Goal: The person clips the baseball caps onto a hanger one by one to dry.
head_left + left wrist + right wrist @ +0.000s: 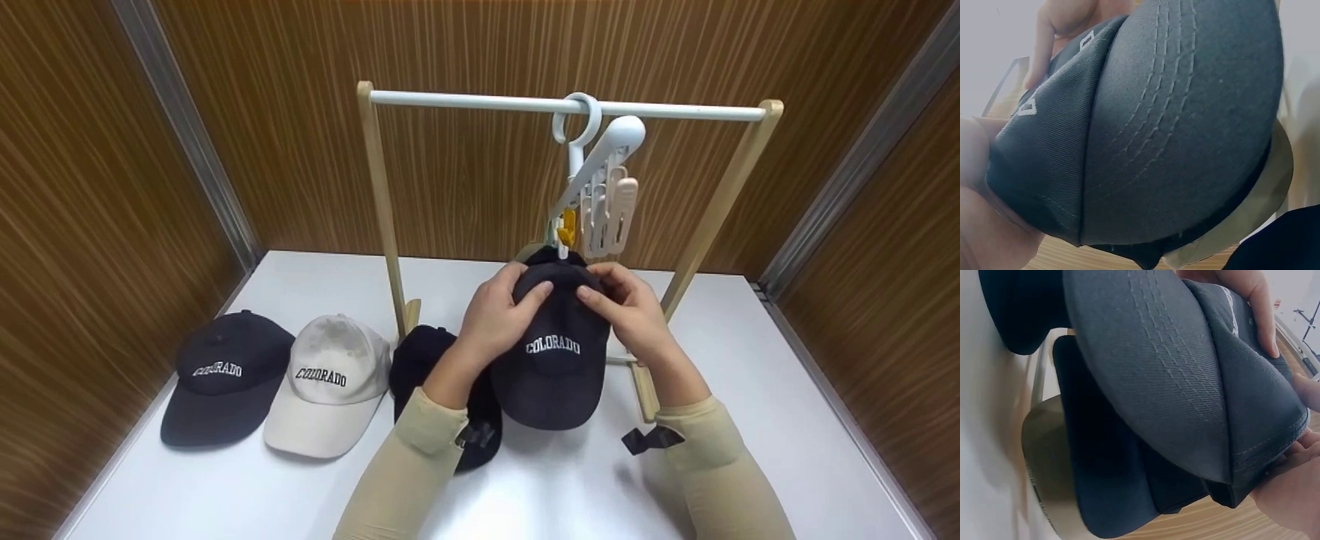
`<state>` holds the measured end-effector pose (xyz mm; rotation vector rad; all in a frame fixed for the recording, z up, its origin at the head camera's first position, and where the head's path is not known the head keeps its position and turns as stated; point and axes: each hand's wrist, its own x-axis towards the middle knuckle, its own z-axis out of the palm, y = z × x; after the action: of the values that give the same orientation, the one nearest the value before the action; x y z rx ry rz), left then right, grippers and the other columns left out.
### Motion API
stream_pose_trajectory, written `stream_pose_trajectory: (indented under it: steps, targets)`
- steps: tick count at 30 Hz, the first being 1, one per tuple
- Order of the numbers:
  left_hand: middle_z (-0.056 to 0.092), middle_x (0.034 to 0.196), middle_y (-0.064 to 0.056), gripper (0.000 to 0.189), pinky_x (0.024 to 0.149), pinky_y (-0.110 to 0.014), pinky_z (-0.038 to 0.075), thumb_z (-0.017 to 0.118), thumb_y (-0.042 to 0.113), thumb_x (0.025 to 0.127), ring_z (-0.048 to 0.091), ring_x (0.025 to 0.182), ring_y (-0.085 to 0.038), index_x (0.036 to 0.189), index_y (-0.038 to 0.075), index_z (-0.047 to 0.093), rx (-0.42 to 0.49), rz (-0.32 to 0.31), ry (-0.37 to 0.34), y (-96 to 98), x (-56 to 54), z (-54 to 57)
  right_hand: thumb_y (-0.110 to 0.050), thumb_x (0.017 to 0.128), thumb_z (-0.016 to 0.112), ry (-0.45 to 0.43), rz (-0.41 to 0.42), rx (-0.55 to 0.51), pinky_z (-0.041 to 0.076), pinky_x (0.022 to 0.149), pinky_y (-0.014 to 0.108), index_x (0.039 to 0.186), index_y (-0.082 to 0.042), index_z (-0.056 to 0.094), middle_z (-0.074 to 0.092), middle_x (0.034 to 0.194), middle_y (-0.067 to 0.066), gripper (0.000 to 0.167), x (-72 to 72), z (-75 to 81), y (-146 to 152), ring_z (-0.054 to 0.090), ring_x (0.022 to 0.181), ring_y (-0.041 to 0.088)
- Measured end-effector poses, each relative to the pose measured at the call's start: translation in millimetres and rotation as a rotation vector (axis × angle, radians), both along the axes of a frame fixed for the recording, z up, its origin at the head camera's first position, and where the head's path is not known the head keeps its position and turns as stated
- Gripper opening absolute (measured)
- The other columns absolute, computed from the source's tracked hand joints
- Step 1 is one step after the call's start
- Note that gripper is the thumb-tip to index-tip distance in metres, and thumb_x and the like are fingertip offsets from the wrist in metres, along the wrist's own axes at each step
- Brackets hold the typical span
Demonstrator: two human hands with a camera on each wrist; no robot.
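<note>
A dark baseball cap (551,382) with white "COLORADO" lettering is held up between both hands, its brim downward. My left hand (491,311) grips the crown's left side, thumb in front and fingers behind. On the opposite side my right hand (634,309) pinches the crown's edge, its thumb on the front panel. The cap's top is right below the clips of a white hanger (592,161), near a yellow clip (568,227). Behind it, in the right wrist view, are a darker cap (1106,467) and a beige cap (1050,461).
The hanger hooks over a white rod (465,100) on a wooden-legged rack. Pale clips (622,210) dangle from its near end. On the white table (262,502) lie a dark cap (232,356), a cream cap (330,382) and a black cap (420,356), partly behind the left forearm.
</note>
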<state>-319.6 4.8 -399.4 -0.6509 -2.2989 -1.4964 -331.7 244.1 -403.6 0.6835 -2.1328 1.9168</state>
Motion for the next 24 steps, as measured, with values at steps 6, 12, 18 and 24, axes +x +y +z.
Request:
stream_pose_trajectory:
  steps: [6,12,18,24]
  targets:
    - [0.073,0.107,-0.008,0.03,0.077,-0.035,0.048,0.069,0.031,0.111,0.064,0.089,-0.019,0.126,0.005,0.068,-0.005,0.022,0.004,-2.1,-3.7,6.8,0.0,0.104,0.074,0.019,-0.019,0.06,0.057,0.081,0.028,0.127,0.005,0.07,0.071,0.108,0.012,0.024,-7.2,8.4,-1,0.067,0.096,0.021]
    - [0.074,0.106,-0.008,0.03,0.075,-0.034,0.049,0.069,0.03,0.111,0.065,0.088,-0.019,0.126,0.004,0.068,-0.007,0.029,0.017,-4.2,-5.9,12.1,-0.008,0.105,0.075,0.022,-0.034,0.125,0.056,0.082,0.029,0.129,0.004,0.07,0.072,0.11,0.012,0.027,-9.8,15.7,-2,0.066,0.097,0.022]
    - [0.073,0.102,-0.006,0.027,0.074,-0.034,0.048,0.07,0.03,0.111,0.064,0.086,-0.018,0.124,0.006,0.068,-0.004,0.039,0.015,-5.9,-6.9,15.1,-0.013,0.107,0.076,0.025,-0.03,0.17,0.058,0.081,0.029,0.134,0.002,0.07,0.073,0.109,0.011,0.032,-13.4,21.2,-2,0.067,0.095,0.022]
    - [0.072,0.098,-0.004,0.026,0.072,-0.033,0.048,0.07,0.03,0.111,0.064,0.084,-0.018,0.123,0.007,0.068,0.009,0.034,0.002,-6.4,-6.9,16.8,-0.016,0.106,0.076,0.028,-0.037,0.202,0.06,0.08,0.03,0.137,0.0,0.069,0.073,0.11,0.012,0.035,-14.4,25.1,-2,0.068,0.095,0.025]
